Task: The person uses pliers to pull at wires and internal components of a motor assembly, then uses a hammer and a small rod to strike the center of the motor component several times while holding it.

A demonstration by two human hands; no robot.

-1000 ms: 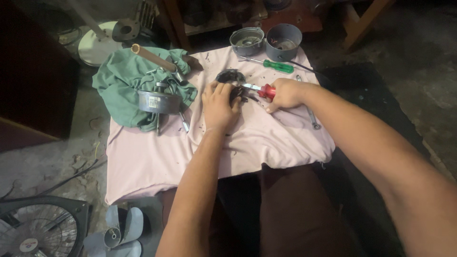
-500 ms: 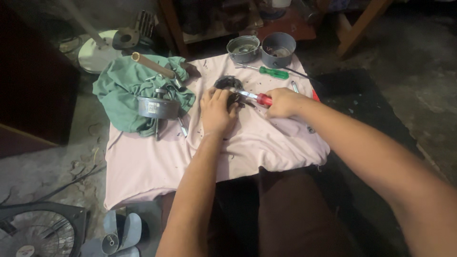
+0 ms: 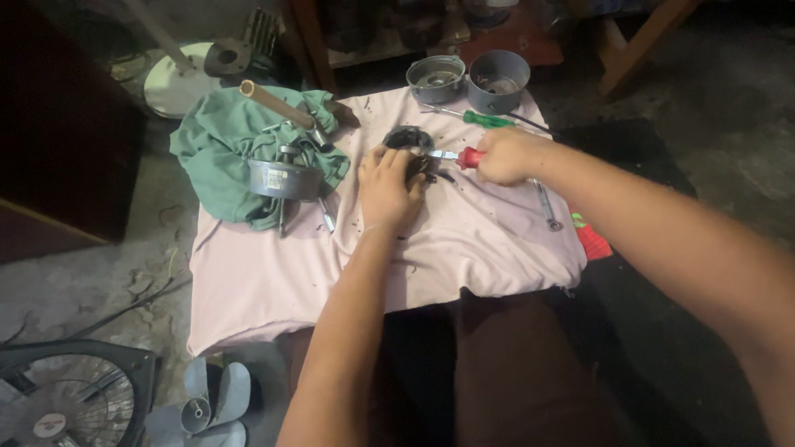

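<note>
Since the earlier frame the hands stay put on the same part; view has shifted a bit, little else changes.

Left hand (image 3: 389, 189) lies palm-down on the pink cloth (image 3: 273, 273), fingers curled loosely over the near side of the black part (image 3: 407, 139), pinning it. It's a dark ring-shaped piece, near the cloth's far edge, w/ dark wires trailing beside it.

Right hand (image 3: 507, 155) is closed in a fist round the red screwdriver (image 3: 465, 157); metal shaft points left, tip at the black part, just beside the left fingers.

Around them: green screwdriver (image 3: 489, 120) lies just beyond the right hand. Two grey round housings (image 3: 468, 79) sit side by side at the cloth's far edge. A wrench (image 3: 545, 207) lies on the cloth right of the right wrist; something red (image 3: 595, 240) pokes out under the cloth's right edge. Left of the left hand, a green rag (image 3: 217, 157) is heaped w/ a grey motor (image 3: 284, 178) on it and a tan tube (image 3: 277, 105) across the top. On the floor lower left: fan grille (image 3: 70, 397) and grey blades (image 3: 211, 401).
</note>
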